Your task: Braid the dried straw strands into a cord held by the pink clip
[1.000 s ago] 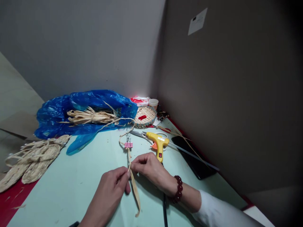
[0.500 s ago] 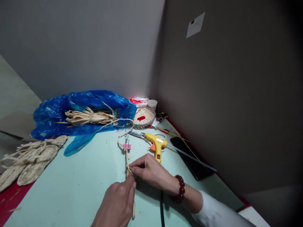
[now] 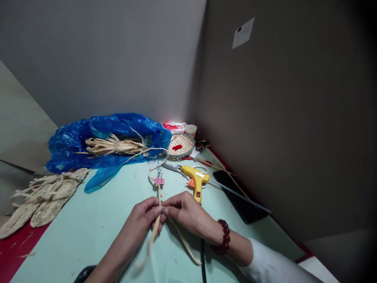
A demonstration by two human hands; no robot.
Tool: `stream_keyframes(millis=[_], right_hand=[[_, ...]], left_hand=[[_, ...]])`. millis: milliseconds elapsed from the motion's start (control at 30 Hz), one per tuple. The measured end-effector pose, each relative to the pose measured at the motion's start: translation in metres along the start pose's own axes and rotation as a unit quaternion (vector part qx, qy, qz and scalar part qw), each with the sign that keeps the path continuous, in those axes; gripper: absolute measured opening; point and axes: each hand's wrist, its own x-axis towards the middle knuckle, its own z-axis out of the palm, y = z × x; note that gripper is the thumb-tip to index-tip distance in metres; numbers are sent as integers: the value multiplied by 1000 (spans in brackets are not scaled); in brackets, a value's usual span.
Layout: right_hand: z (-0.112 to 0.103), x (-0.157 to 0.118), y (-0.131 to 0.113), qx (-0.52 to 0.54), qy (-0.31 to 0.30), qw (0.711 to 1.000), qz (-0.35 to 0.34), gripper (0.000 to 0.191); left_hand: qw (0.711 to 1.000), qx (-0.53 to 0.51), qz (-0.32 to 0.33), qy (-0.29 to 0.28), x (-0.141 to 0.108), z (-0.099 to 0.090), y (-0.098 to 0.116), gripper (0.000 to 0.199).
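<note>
Both hands meet at the table's middle on a pale raffia cord [image 3: 160, 194]. My left hand [image 3: 144, 216] pinches it between thumb and fingers, while a loose strand [image 3: 154, 235] hangs down past the thumb, its lower end blurred. My right hand [image 3: 185, 212], with a dark red bead bracelet [image 3: 225, 237] at the wrist, is closed on the cord at the same spot. A second strand [image 3: 186, 244] trails from under it toward the front. Just beyond the fingers, a pink binder clip [image 3: 159, 181] grips the cord, which loops on toward the back.
A yellow glue gun [image 3: 196, 179] lies by scissors [image 3: 171, 168] right of the clip. Behind are a blue plastic bag [image 3: 67, 143] with a raffia bundle [image 3: 114, 146] and a woven basket [image 3: 184, 151]. Woven sandals [image 3: 53, 202] lie left, a black phone [image 3: 235, 202] right.
My left hand has moved up and opposite my right hand, now pinching the cord there. The two loose strands have spread apart, one swinging left, one right. The view has shifted slightly.
</note>
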Motion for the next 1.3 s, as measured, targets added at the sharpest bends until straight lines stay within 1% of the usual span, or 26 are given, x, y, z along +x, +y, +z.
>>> stream_keyframes(millis=[100, 167, 233, 333, 400, 567, 700, 767, 833, 933, 967, 1000, 1067, 1100, 1167, 1200, 1233, 1267, 1300], right_hand=[[-3, -1, -2, -40, -5, 999, -4, 24], [-3, -3, -4, -81, -2, 997, -10, 24], [-2, -6, -8, -125, 2, 992, -18, 25], [-1, -11, -13, -193, 18, 981, -20, 24], [-1, -14, -16, -240, 31, 970, -19, 21], [4, -17, -15, -346, 38, 937, -23, 18], [7, -18, -14, -422, 34, 905, -37, 16], [4, -18, -16, -450, 23, 891, -48, 13], [1, -19, -19, -470, 27, 880, -62, 13], [1, -22, -24, -483, 30, 870, -100, 11], [3, -23, -25, -489, 17, 864, -118, 6], [7, -25, -25, -500, -5, 854, -141, 5], [15, -28, -22, -534, -48, 822, -193, 21], [19, -30, -19, -552, -59, 803, -218, 25], [25, -31, -14, -582, -55, 769, -259, 22], [26, -31, -12, -587, -52, 760, -274, 20], [27, -31, -11, -582, -54, 759, -288, 20], [26, -30, -11, -564, -60, 766, -303, 19], [24, -30, -12, -535, -64, 780, -319, 17]], left_hand=[[996, -73, -40, -26, 3, 2, -5, 24], [994, -82, -48, -53, 2, 0, -5, 23], [995, -61, -47, -60, 1, -5, -5, 22], [999, 23, -10, -23, 0, -8, -5, 21], [999, 45, 4, 3, 0, -6, -7, 23], [999, -27, -36, 23, -1, 5, -15, 24], [998, -14, -32, 54, -1, 8, -18, 25], [997, -6, -33, 64, 0, 7, -18, 27], [997, -4, -34, 70, 1, 7, -18, 27], [997, 1, -30, 77, 1, 6, -18, 26], [996, 1, -31, 79, 1, 6, -18, 25], [996, 0, -34, 79, 1, 6, -17, 24], [996, -12, -43, 71, -1, 6, -16, 21], [997, -21, -48, 64, -3, 6, -16, 20], [997, -42, -49, 44, -5, 4, -15, 24], [997, -48, -48, 37, -6, 4, -14, 26], [997, -53, -48, 36, -7, 3, -15, 27], [996, -57, -49, 39, -7, 3, -15, 28], [996, -60, -51, 44, -7, 2, -16, 28]])
